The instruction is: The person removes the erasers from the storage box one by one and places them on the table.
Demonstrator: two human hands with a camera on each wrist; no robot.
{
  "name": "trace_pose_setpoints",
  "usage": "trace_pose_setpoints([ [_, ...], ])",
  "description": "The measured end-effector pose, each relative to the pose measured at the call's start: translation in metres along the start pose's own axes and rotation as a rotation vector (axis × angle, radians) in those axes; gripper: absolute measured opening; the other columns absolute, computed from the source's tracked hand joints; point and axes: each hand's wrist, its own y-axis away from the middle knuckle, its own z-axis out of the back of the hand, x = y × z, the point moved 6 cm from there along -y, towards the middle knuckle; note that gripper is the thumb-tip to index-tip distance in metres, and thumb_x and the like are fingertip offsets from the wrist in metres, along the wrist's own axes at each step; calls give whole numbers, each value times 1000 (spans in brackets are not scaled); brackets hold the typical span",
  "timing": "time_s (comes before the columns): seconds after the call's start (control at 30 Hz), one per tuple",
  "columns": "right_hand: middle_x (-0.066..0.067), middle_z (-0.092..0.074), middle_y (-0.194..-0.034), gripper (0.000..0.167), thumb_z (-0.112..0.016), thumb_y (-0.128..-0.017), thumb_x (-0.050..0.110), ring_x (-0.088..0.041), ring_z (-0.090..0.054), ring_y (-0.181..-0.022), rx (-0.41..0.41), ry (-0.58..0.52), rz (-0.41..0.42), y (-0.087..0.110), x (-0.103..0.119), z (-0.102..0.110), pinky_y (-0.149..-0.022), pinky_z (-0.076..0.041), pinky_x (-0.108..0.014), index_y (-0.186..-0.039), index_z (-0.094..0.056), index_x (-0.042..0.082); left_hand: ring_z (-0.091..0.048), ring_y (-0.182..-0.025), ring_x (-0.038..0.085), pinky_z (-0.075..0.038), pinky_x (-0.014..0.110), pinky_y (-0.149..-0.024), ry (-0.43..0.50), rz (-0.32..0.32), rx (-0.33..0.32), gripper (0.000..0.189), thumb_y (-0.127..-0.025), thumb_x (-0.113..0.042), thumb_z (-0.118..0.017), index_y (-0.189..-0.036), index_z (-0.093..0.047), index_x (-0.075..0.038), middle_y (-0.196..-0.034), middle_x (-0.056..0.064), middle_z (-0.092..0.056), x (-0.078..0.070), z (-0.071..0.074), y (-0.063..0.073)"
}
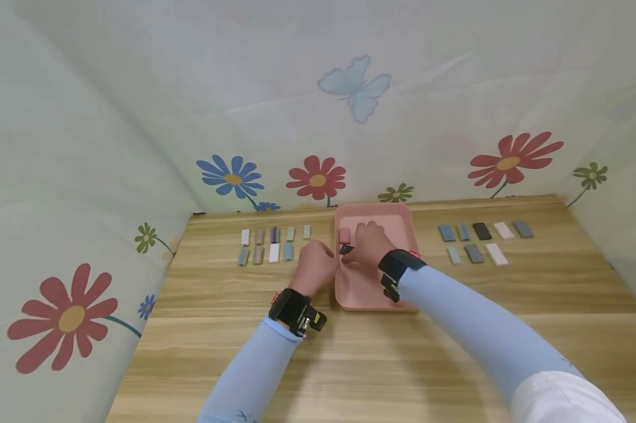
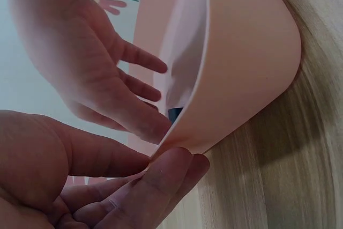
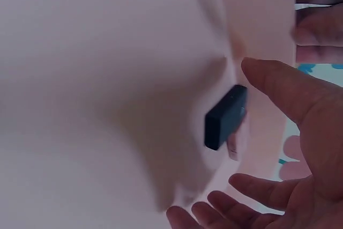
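Note:
A pink tray [image 1: 377, 301] with raised walls lies on the table. My left hand [image 1: 315, 265] pinches its left rim between thumb and fingers, as the left wrist view shows. Over the tray's inside, my right hand [image 1: 369, 244] has its fingers spread and loosely bent, with the thumb near the left wall. A small black rectangular block [image 3: 226, 119] sits inside the tray by that wall, between the right thumb and fingers but seemingly not gripped. Behind it is a small pink block [image 1: 345, 236], partly hidden by the black one in the right wrist view.
Left of the tray, several small blocks [image 1: 273, 252] lie in two rows, in white, tan, purple, green and blue. More blocks [image 1: 475, 254] in blue, grey, black and white form two rows at the right. A flower-printed curtain [image 1: 402, 117] stands behind the wooden table [image 1: 349, 376].

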Motion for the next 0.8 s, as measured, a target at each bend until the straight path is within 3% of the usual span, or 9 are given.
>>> trace_pose_setpoints([
  [0.2, -9, -54, -80, 30, -77, -69, 37, -27, -46, -84, -66, 9, 41, -8, 0, -9, -76, -38, -39, -79, -69, 10, -43, -41, 13, -31, 25, -36, -17, -30, 10, 27, -84, -12, -58, -57, -59, -7, -48, -2, -44, -4, -3, 2],
  [0.33, -8, -54, -73, 20, -75, -72, 33, -25, -48, -77, -99, -61, 86, -9, 4, -8, -70, -36, -35, -66, -66, 16, -38, -38, 12, -28, 25, -35, -27, -49, -2, 32, -83, -9, -56, -52, -51, -9, -46, -4, -36, -7, -2, 2],
  [0.57, -6, -57, -69, 13, -63, -83, 18, -23, -51, -73, -115, -76, 143, -10, 7, -9, -68, -35, -32, -71, -68, 17, -42, -40, 13, -29, 25, -35, -33, -41, -9, 30, -86, -14, -58, -56, -57, -7, -48, -2, -43, -7, -2, 2],
  [0.8, -5, -54, -66, 14, -57, -89, 10, -21, -55, -72, -63, -163, 100, -5, 6, -13, -67, -39, -30, -80, -68, 12, -41, -39, 12, -29, 24, -34, -47, -49, -34, 29, -81, -9, -56, -52, -52, -11, -48, -3, -43, -4, -3, 0],
])
